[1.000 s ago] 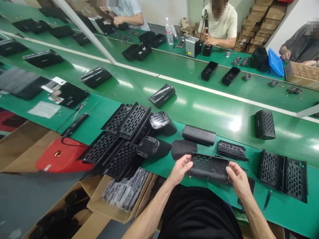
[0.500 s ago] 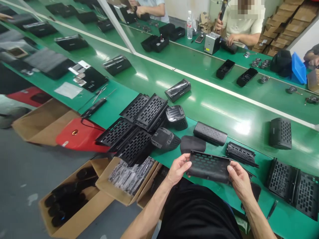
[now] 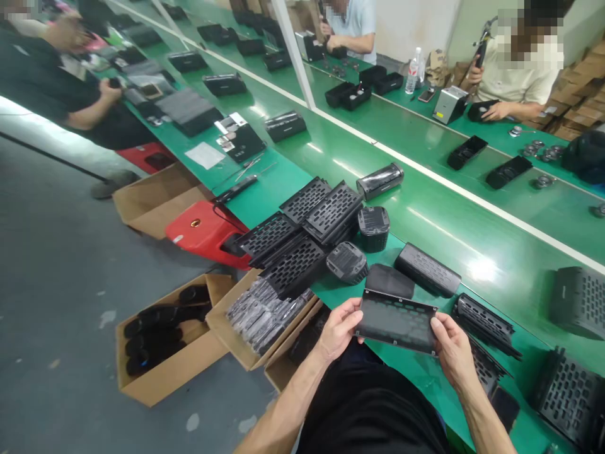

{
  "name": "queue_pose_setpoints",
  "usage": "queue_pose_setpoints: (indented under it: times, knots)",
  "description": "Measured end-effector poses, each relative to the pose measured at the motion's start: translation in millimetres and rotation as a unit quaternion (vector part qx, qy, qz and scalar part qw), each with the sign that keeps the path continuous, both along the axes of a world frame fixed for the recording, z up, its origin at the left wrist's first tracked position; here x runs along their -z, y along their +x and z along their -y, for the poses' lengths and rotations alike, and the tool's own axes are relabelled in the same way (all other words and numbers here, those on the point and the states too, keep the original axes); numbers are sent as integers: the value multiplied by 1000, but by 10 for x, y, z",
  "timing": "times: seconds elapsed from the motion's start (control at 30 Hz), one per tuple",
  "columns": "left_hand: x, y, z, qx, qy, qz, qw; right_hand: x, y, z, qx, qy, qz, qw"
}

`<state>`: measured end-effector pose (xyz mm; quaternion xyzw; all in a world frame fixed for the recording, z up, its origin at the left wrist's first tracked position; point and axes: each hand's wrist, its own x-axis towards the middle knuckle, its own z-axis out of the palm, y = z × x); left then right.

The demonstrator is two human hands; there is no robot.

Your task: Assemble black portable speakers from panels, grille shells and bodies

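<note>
Between my two hands I hold a black slotted speaker grille panel [image 3: 397, 323], slightly tilted above the bench edge. My left hand [image 3: 341, 328] pinches its left end with thumb and fingers; my right hand [image 3: 451, 343] grips the right end. Just beyond it lies a dark flat pad-like piece [image 3: 390, 282], with a black perforated speaker shell [image 3: 428, 270] behind. Another slotted panel [image 3: 484, 321] rests to the right of my right hand. Left of the hands are stacked slotted panels [image 3: 295, 263] and two rounded black housings, the nearer housing [image 3: 347, 261] with its end facing up.
Open cardboard boxes stand on the floor at left, one with plastic-wrapped parts [image 3: 267, 312], another with black cylindrical parts [image 3: 161, 328]. A red stool [image 3: 203, 230] is tucked by the bench. Co-workers sit across the green line [image 3: 425, 208] and at far left.
The view has swung left, so the bench things appear further right and a person at far left has come into view. The panel in my hands has tilted a little; both hands keep hold.
</note>
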<state>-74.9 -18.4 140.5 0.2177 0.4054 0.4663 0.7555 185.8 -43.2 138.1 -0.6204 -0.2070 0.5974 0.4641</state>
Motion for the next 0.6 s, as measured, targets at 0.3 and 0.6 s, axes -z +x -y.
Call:
queue_pose_setpoints:
  times: [0.3,0.6]
  knots:
    - [112,-109,314,-80,68,146,984,-61,-593,-165,-90,23,-153,984]
    - [178,-672,516,-243,-28,196,949,982,-1249,-957,-159,252,304,905]
